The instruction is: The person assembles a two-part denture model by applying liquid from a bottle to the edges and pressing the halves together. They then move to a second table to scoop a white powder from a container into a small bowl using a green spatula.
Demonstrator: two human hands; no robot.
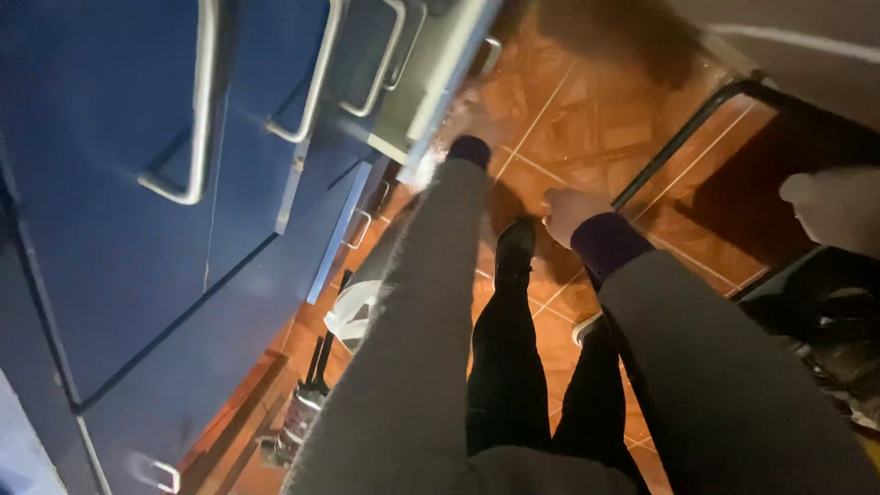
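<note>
Reaching far toward blue cabinet drawers, left hand blurred, grip unclear, right hand clenched and holding nothing, tiled floor below.

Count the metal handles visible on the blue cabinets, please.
6: two large upper left, two top centre, one mid-left, one bottom left. Others may be hidden.

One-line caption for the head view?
Left hand reaches toward blue cabinet drawers; right hand hangs over orange tiled floor.
</note>
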